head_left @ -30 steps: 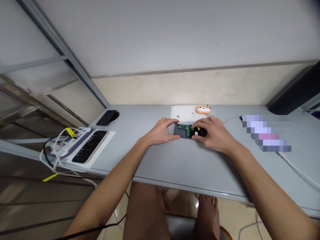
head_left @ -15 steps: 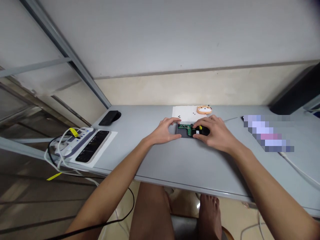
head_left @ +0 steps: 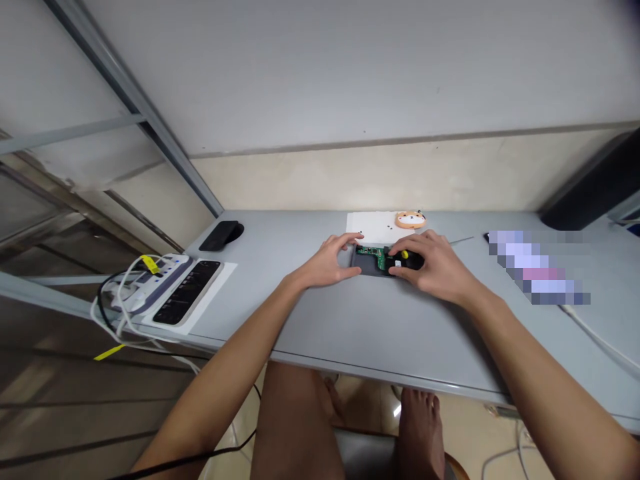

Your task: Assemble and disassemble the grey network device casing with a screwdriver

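An opened electronic device lies flat on the desk, a shallow dark grey case. Inside it sit a green circuit board, black parts and a small round yellow piece. My left hand holds the case's left end between thumb and fingers. Across the right half reaches my right hand, thumb at the near edge and fingertips by the black part on the board. Its palm hides the right end. Behind the device is a white sheet with several tiny dark screws.
An orange and white animal-faced case rests on the sheet. A thin metal rod lies right of my hand. At the left are a power strip, a phone and a black object. A blurred-out screen with a cable lies right.
The view has shifted slightly. Both hands stay in nearly the same places on the device, and my left index finger now covers part of the screws on the sheet.
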